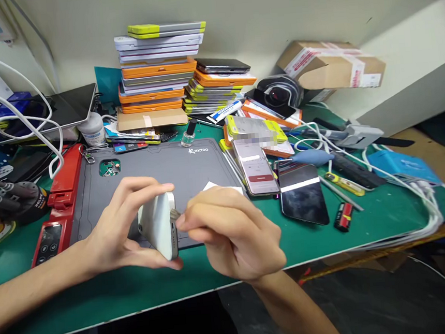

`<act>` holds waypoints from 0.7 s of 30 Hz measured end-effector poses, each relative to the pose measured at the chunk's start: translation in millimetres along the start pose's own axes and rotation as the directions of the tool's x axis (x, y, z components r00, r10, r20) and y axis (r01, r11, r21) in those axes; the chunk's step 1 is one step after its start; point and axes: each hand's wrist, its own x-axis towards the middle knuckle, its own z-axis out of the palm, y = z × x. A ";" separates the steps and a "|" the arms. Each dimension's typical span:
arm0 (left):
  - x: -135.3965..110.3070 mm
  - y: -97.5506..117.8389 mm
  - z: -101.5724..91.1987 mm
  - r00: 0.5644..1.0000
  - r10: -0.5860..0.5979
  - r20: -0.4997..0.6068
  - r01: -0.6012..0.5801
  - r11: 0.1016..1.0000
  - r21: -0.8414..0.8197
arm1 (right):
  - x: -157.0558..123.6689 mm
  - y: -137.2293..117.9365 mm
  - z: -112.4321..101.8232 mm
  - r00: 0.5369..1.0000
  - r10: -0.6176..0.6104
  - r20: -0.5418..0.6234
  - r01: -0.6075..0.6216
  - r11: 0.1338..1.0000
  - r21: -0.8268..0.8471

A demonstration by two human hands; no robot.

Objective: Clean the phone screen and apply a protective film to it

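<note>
My left hand (124,225) grips a white phone (158,225), held on edge above the grey work mat (183,165), fingers over its top and thumb under it. My right hand (232,233) is closed in a pinch around a small metal tool (174,214), whose tip touches the phone's near edge. A white card (218,186) lies on the mat just behind my right hand.
A lit phone (256,172) and a dark glossy phone (303,193) lie to the right on the green bench mat (367,216). Stacked orange and grey cases (159,68), a cardboard box (330,64), white cables (403,182), a small bottle (189,133) and a red heater (60,202) surround the mat.
</note>
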 end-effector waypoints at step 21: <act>-2.0 1.4 2.8 0.999 0.040 -0.002 -0.040 0.999 0.005 | 2.3 -1.4 -2.5 1.000 0.019 -0.007 -0.019 1.000 0.018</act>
